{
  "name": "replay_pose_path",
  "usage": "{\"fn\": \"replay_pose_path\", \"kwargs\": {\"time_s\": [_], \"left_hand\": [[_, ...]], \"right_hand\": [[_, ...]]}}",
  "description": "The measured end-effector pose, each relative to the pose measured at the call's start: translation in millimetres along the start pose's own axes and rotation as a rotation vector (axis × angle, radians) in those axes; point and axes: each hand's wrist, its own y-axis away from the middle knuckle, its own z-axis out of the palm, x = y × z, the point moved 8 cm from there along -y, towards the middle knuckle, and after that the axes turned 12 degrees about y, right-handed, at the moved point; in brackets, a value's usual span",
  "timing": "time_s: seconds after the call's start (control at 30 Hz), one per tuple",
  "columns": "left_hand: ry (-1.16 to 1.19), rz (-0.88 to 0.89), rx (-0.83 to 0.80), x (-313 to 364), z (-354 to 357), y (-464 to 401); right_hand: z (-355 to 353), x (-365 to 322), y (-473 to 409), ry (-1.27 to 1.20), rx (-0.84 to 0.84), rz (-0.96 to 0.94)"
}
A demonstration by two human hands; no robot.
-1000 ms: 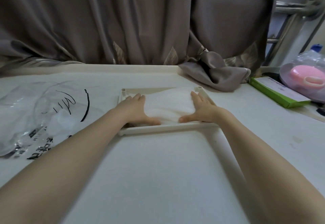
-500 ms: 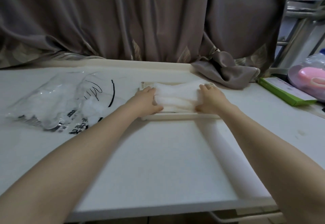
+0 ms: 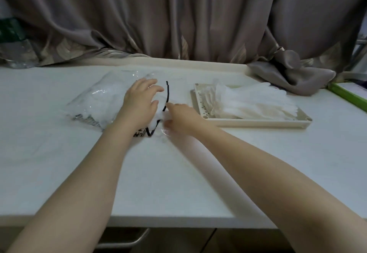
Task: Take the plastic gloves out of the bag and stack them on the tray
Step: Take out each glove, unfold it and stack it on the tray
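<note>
Resting on the clear bag [image 3: 111,102], left hand [image 3: 139,104] lies open, fingers relaxed; right hand [image 3: 178,118] pinches bag's near edge. Gloves [image 3: 254,104] stacked on tray [image 3: 258,122].

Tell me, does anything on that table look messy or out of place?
Slightly. The gloves on the tray lie in a loose pile, and a few fingertips poke out past its far rim toward the curtain. Nothing looks spilled or torn. Both hands are at the bag.
</note>
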Motion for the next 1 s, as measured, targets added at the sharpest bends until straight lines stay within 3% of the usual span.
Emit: {"fn": "replay_pose_path", "kwargs": {"time_s": [0.07, 0.13, 0.27, 0.37, 0.47, 0.53, 0.6, 0.77, 0.8, 0.93, 1.0], "left_hand": [[0.028, -0.043, -0.087, -3.4, 7.6, -0.3], [0.002, -0.082, -0.138, -5.5, 13.0, -1.6], [0.011, -0.163, -0.234, -8.2, 23.5, -2.2], [-0.012, -0.205, -0.309, -12.6, 31.9, 3.1], [0.13, -0.154, -0.273, 6.5, 34.0, 5.1], [0.502, -0.076, -0.292, 36.1, 37.1, 6.3], [0.794, -0.156, -0.306, 61.4, 38.3, 12.0], [1.105, -0.355, -0.186, 75.7, 48.7, 14.1], [1.145, -0.363, -0.162, 76.0, 44.4, 13.2], [1.117, -0.248, -0.202, 87.0, 31.7, 1.5], [1.085, -0.201, -0.244, 96.6, 30.3, -5.1]], "right_hand": [[-2.5, 2.2, -3.4, 0.048, 0.079, 0.013], [-13.3, 11.7, -1.4, -0.114, 0.175, 0.041], [-35.0, 53.9, 18.2, -0.911, 0.286, 0.261], [-33.0, 74.8, 35.8, -1.495, 0.271, 0.441], [-33.3, 83.2, 51.6, -1.786, 0.223, 0.497], [-36.4, 83.4, 58.3, -1.831, 0.186, 0.451], [-39.2, 86.7, 63.4, -1.88, 0.152, 0.405], [-47.0, 106.7, 79.6, -1.947, 0.151, 0.332], [-46.2, 114.8, 84.5, -1.855, 0.163, 0.365], [-58.0, 158.0, 105.8, -0.941, 0.274, 0.519], [-80.7, 160.2, 111.2, -0.793, 0.444, 0.436]]}}
